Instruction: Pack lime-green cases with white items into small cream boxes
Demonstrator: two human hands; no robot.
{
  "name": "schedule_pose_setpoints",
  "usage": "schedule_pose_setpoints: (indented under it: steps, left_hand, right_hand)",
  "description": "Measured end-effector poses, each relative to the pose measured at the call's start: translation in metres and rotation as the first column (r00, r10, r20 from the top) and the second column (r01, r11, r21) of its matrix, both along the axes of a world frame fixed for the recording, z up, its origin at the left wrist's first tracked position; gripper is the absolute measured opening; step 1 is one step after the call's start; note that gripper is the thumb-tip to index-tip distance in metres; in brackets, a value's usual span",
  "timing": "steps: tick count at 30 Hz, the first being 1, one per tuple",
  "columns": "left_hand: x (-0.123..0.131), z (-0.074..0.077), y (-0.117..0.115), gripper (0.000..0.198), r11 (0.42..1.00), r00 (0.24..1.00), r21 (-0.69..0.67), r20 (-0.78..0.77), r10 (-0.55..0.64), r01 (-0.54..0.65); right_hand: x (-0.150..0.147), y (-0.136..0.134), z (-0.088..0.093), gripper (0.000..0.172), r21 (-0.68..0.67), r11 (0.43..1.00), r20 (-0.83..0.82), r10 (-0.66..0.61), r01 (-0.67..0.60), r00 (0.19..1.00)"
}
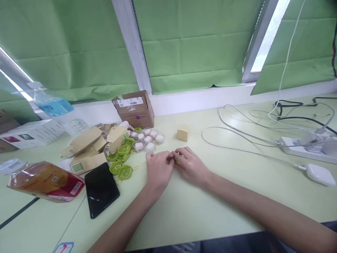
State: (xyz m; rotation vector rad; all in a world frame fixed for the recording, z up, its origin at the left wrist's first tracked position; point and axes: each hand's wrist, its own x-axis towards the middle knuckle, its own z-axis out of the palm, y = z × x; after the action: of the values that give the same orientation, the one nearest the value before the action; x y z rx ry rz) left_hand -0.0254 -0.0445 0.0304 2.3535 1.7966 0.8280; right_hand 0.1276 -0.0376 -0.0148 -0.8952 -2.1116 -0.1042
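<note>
My left hand [159,168] and my right hand [190,164] meet over the middle of the table. Fingers of both are closed around a small green piece [168,161], mostly hidden; its colour matches the green cases nearby. To the left of my left hand lie several open green silicone cases [125,172], some with cord loops. Behind them sit several clear round capsules [149,137] with whitish contents. A small tan cardboard box [182,133] stands just beyond my hands.
Opened small boxes [88,140] pile up at the left, with a black tablet [101,189] and a large bottle [47,181] in front. A brown carton [137,109] stands by the wall. Cables run to a power strip [308,147] and a white charger [320,174] at right.
</note>
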Motion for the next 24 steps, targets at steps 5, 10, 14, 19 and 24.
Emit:
schedule_pose_setpoints:
  steps: [5,10,14,19,24]
  left_hand:
    - [-0.002,0.004,0.003,0.021,0.994,0.999,-0.112,0.051,0.018,-0.012]
    - [-0.004,0.006,0.003,0.025,0.997,1.0,-0.074,-0.03,-0.01,0.008]
    - [-0.011,0.004,0.003,0.025,0.993,0.991,-0.019,-0.069,-0.116,0.115]
    - [-0.024,-0.005,0.007,0.023,0.939,0.946,0.116,-0.029,-0.322,0.323]
    - [-0.03,-0.003,0.009,0.036,0.864,0.888,0.207,-0.066,-0.456,0.459]
  right_hand:
    - [0.001,0.001,-0.001,0.022,-0.023,0.999,0.002,0.022,-0.022,1.0]
    - [0.001,0.0,0.001,0.021,-0.035,0.998,-0.014,0.056,-0.056,0.998]
    - [0.001,0.002,0.001,0.022,-0.066,0.996,-0.045,0.065,-0.067,0.997]
    - [0.009,0.008,0.005,0.025,-0.134,0.986,-0.151,0.083,-0.103,0.985]
    - [0.025,0.012,0.016,0.028,-0.288,0.943,-0.293,0.077,-0.165,0.953]
